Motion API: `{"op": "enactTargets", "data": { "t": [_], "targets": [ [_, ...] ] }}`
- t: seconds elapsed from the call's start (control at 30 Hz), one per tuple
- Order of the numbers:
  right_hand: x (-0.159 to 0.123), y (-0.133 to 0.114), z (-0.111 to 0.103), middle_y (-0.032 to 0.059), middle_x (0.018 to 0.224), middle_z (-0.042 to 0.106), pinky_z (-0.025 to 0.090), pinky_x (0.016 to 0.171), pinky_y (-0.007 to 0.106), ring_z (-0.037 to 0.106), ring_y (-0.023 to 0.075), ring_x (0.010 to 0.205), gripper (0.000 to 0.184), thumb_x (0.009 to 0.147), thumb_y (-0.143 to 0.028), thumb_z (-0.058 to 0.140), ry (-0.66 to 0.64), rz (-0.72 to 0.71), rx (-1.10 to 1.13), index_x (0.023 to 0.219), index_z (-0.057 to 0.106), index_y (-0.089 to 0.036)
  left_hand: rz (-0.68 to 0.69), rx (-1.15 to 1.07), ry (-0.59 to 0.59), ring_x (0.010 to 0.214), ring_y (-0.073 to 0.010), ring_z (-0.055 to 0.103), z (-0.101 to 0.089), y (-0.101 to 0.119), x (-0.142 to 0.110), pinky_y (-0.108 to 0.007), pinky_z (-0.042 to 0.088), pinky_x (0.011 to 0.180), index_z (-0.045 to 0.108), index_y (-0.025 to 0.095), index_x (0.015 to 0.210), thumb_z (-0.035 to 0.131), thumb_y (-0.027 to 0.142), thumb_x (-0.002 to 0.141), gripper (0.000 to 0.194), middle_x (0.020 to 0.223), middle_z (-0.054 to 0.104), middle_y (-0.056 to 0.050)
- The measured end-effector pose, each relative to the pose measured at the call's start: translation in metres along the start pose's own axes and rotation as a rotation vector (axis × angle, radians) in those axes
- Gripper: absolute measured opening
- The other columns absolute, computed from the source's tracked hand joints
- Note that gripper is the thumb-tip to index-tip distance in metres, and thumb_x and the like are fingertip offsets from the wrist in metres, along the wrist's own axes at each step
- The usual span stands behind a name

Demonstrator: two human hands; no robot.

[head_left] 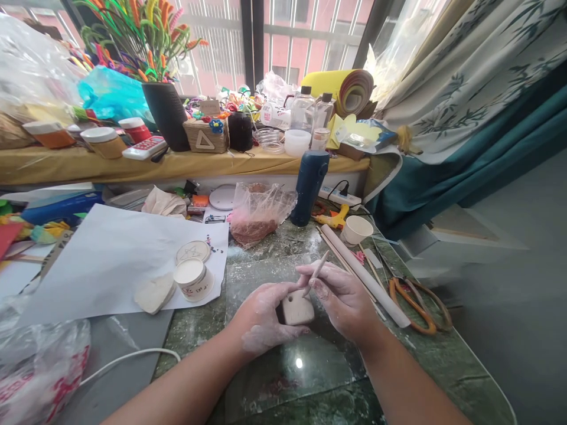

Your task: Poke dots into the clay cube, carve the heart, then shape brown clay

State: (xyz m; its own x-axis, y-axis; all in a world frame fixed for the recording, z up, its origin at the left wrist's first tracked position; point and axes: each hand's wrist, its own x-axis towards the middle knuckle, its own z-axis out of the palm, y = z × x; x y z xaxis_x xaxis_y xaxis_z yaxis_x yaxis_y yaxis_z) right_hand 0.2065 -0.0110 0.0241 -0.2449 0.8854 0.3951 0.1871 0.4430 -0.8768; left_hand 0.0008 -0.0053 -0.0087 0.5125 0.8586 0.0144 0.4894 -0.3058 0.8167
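Observation:
A small rounded block of white clay [297, 311] sits in the middle of the head view, with a dark round hole near its upper left. My left hand [270, 316] is wrapped round its left side, thumb below and fingers above. In a pinch between thumb and fingers, my right hand [341, 295] holds a thin pointed stick [318, 271]. The stick's lower end touches the top right of the clay. White powder coats both hands. Beneath them lies a clear sheet [261, 378] on the green table.
A roller [376, 283], scissors [416, 307] and a paper cup [357, 229] lie to the right. Behind stand a blue flask [310, 189] and a bag of brown clay [254, 227]. White paper [119, 254] at left carries a small jar [191, 276] and a clay slab [154, 293].

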Motion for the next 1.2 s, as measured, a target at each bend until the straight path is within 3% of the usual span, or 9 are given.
{"op": "enactTargets", "data": {
  "t": [0.3,0.43,0.63,0.83,0.9,1.03,1.2],
  "targets": [
    [0.002,0.000,-0.010,0.0032,0.101,0.076,0.054,0.089,0.034,0.070,0.0195,0.097,0.024,0.103,-0.028,0.054,-0.128,0.061,-0.060,0.119,0.072,-0.028,-0.025,0.007,0.001,0.124,-0.0324,0.064,0.003,-0.004,-0.001,-0.048,0.050,0.109,0.064,0.027,0.137,0.093,0.039,0.065,0.079,0.135,0.070,-0.007],
    [0.006,-0.001,-0.012,0.0044,0.103,0.077,0.054,0.087,0.034,0.070,0.0196,0.096,0.021,0.102,-0.029,0.058,-0.167,0.020,-0.091,0.111,0.077,-0.027,-0.039,0.012,-0.001,0.121,-0.0318,0.065,0.002,-0.002,0.000,-0.047,0.051,0.107,0.066,0.027,0.134,0.092,0.042,0.066,0.074,0.131,0.072,-0.008],
    [0.008,-0.003,-0.008,0.0049,0.088,0.076,0.055,0.077,0.034,0.069,0.0204,0.083,0.012,0.093,-0.033,0.073,-0.070,0.030,-0.091,0.089,0.079,-0.024,-0.051,0.006,-0.030,0.122,-0.0317,0.064,-0.002,0.004,0.000,-0.047,0.050,0.107,0.066,0.027,0.133,0.089,0.041,0.069,0.070,0.132,0.071,-0.007],
    [0.002,-0.007,-0.008,0.0089,0.109,0.076,0.056,0.091,0.041,0.069,0.0239,0.102,0.024,0.101,-0.030,0.060,-0.107,0.032,-0.036,0.119,0.075,-0.025,0.004,0.004,0.004,0.118,-0.0310,0.066,0.001,0.001,0.000,-0.045,0.051,0.104,0.067,0.027,0.131,0.091,0.040,0.067,0.069,0.130,0.072,-0.006],
    [0.002,-0.006,-0.009,0.0076,0.100,0.077,0.056,0.087,0.039,0.070,0.0229,0.095,0.018,0.100,-0.030,0.063,-0.117,0.034,-0.023,0.106,0.079,-0.025,0.014,-0.003,-0.006,0.114,-0.0302,0.067,0.000,0.002,0.000,-0.044,0.052,0.102,0.067,0.026,0.129,0.090,0.039,0.069,0.066,0.126,0.073,-0.006],
    [0.002,0.000,-0.008,0.0038,0.083,0.073,0.056,0.073,0.035,0.068,0.0204,0.079,0.013,0.089,-0.035,0.078,0.019,0.123,0.071,0.083,0.074,-0.024,0.000,0.000,-0.025,0.111,-0.0291,0.067,-0.003,0.006,0.000,-0.042,0.052,0.099,0.067,0.028,0.129,0.089,0.037,0.069,0.064,0.122,0.074,-0.004],
    [0.000,-0.003,-0.010,0.0071,0.106,0.075,0.056,0.088,0.040,0.070,0.0238,0.099,0.018,0.096,-0.033,0.067,-0.091,0.083,-0.010,0.112,0.075,-0.026,-0.006,0.006,-0.017,0.114,-0.0303,0.067,-0.002,0.006,0.000,-0.044,0.051,0.103,0.068,0.028,0.129,0.091,0.039,0.067,0.067,0.127,0.073,-0.005]
  ]
}}
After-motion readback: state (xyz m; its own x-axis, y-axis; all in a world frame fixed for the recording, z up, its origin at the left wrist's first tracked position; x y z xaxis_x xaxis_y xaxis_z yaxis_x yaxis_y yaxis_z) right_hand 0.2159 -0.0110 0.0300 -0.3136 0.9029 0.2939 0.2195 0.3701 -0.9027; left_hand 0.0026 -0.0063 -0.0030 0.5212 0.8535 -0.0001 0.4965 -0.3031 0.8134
